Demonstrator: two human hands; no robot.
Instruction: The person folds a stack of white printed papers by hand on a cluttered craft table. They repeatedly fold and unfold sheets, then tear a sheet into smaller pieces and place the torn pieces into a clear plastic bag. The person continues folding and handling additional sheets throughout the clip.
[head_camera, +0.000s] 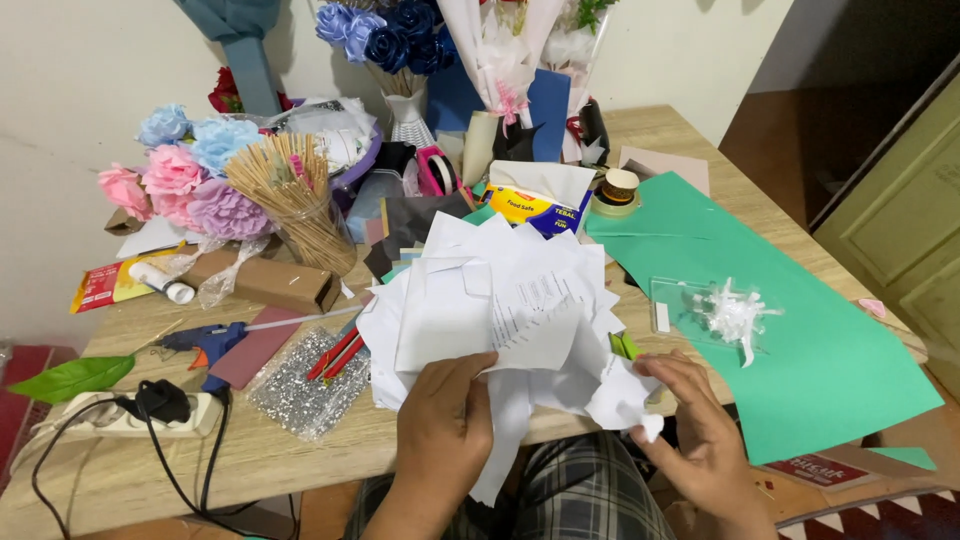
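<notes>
My left hand (440, 425) grips the lower edge of a thick, loose stack of white paper sheets and cut-outs (500, 300), thumb on top, holding it just above the table's front edge. My right hand (695, 435) pinches a small torn white paper scrap (628, 398) at the stack's lower right corner. A small green clip-like piece (624, 346) pokes out beside the stack near my right fingers. My lap in checked cloth shows below both hands.
A large green paper sheet (790, 330) covers the table's right side, with a clear packet of white ribbon (728, 312) on it. At left lie a blue glue gun (205, 342), a bag of silver glitter (305, 385), a power strip (120, 415), a jar of wooden sticks (300, 195) and paper flowers (190, 175).
</notes>
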